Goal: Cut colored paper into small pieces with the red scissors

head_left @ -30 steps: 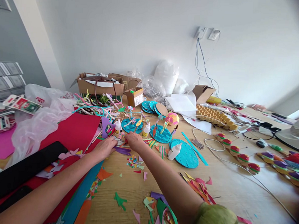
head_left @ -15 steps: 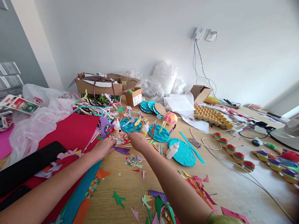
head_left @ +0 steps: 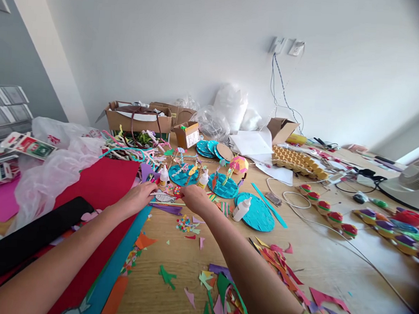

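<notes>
My left hand (head_left: 139,196) reaches over the edge of the red paper with its fingers closed together; what they hold, if anything, is too small to make out. My right hand (head_left: 195,198) is closed in a pinch a little to the right, its fingertips partly hidden. Between them lies a pale grey fish-shaped paper cutout (head_left: 165,198). Purple paper strips (head_left: 168,209) lie just in front of it. Behind the hands stand a white glue bottle (head_left: 164,177) and a second glue bottle (head_left: 204,179), beside blue woven discs (head_left: 183,175) bearing small upright decorations.
Another glue bottle (head_left: 241,209) leans over a blue disc (head_left: 257,214) on the right. Red paper (head_left: 98,178) and a black phone-like slab (head_left: 36,236) lie left. Paper scraps (head_left: 222,295) cover the front. A white cable (head_left: 318,227) crosses the right side.
My left hand has moved slightly left and away from me, uncovering more of the fish cutout. My right hand has shifted slightly right, so the gap between the hands is wider.
</notes>
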